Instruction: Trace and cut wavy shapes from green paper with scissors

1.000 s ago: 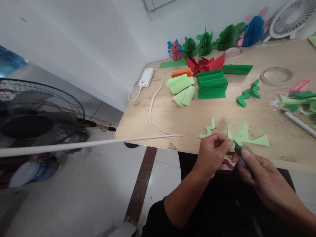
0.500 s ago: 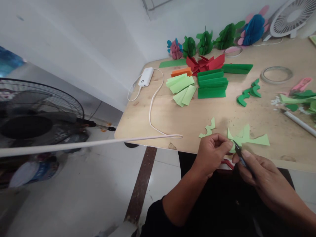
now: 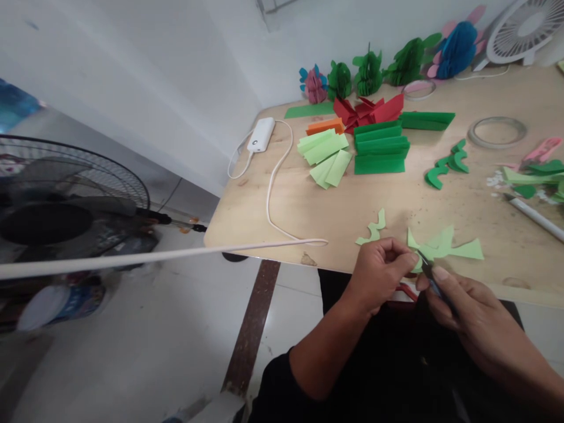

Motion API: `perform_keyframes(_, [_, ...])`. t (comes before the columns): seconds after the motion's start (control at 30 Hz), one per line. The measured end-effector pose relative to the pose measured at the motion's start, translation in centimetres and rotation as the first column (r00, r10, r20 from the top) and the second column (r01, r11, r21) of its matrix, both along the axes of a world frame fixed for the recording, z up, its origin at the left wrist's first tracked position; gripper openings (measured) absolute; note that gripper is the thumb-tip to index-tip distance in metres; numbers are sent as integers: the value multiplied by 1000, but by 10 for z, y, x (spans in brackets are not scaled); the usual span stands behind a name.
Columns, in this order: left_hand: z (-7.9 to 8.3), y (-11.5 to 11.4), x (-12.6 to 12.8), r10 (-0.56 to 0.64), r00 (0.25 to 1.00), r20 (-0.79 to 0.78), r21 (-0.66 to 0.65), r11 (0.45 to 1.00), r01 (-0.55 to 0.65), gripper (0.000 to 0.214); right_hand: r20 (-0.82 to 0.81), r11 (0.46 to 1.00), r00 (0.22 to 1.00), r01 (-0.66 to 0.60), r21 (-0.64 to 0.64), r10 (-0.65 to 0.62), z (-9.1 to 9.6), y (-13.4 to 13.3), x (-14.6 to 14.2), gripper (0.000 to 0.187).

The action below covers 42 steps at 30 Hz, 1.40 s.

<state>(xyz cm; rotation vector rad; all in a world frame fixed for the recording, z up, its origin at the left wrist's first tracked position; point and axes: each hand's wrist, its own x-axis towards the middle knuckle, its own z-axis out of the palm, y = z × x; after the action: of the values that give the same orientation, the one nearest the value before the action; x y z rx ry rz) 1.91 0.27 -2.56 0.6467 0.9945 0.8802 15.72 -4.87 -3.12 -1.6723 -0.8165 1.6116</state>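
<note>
My left hand (image 3: 381, 273) is closed, its thumb and fingertips pinching a light green paper piece (image 3: 418, 264) at the front edge of the table. In my right hand (image 3: 467, 302) is a pair of scissors (image 3: 426, 267), the dark blades pointing up and left at that paper; the handles are mostly covered by my fingers. Just beyond lie light green paper offcuts (image 3: 467, 249) with pointed corners. A wavy light green cutout (image 3: 374, 228) rests left of them. Under my hands shows a red curved thing (image 3: 408, 291), partly hidden.
Folded green paper strips (image 3: 381, 155), light green strips (image 3: 332, 167) and red folded paper (image 3: 370, 111) lie mid-table. Tape rolls (image 3: 497, 132) and a white-handled knife (image 3: 535, 216) are at right. A white cable (image 3: 268, 194) crosses the left side. Paper honeycomb figures (image 3: 369, 73) line the wall.
The light green offcut beyond my hands has shifted slightly, and its upright point leans further right. The scissors stay at the paper, and both hands have hardly moved.
</note>
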Motion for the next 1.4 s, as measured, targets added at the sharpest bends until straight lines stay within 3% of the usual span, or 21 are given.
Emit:
perform_keyframes(0.5, [0,1,0,-24,999,-24,17,1000,24,18,56,999,997,-48,10,48,5,2,0,63])
perform_keyframes(0.77, [0,0,1,-20,1000,3,-11,1000,20,22,34,1000,999,-8,17,8,1,2,0,52])
perform_keyframes(0.93, [-2,-4,3,33,999,41,-41,999,-31,26,-19,1000,1000,-1,32,1,3,3,-1,58])
perform_keyframes(1.4, [-18,11,26,208,978,-25,114,972,-204,17,-64,983,995,92,162,-83,1,17,8,51])
